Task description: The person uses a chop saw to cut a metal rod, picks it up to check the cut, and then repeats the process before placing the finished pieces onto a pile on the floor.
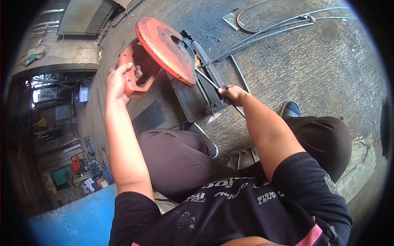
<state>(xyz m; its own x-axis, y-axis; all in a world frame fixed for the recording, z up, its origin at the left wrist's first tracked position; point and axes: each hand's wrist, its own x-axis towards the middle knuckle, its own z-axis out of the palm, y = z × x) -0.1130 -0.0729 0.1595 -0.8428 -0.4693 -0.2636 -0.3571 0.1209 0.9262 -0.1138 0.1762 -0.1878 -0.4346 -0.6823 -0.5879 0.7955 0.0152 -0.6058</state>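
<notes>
A cut-off saw with a worn red disc guard (164, 51) stands on the floor in front of me, tilted over its dark metal base (191, 96). My left hand (121, 80) is wrapped round the saw's red loop handle (130, 78). In my right hand (234, 95) is a thin metal rod (208, 78), which lies slantwise across the base, its far end beneath the guard. Small orange sparks (197, 61) show at the guard's lower edge, near that end.
Long metal rods (262, 35) stretch over the floor at the upper right, beside a curved brown hose (240, 22). A bundle of short dark rods (150, 117) lies left of the base. At the lower left is a blue surface (78, 217). My shoes are close to the base.
</notes>
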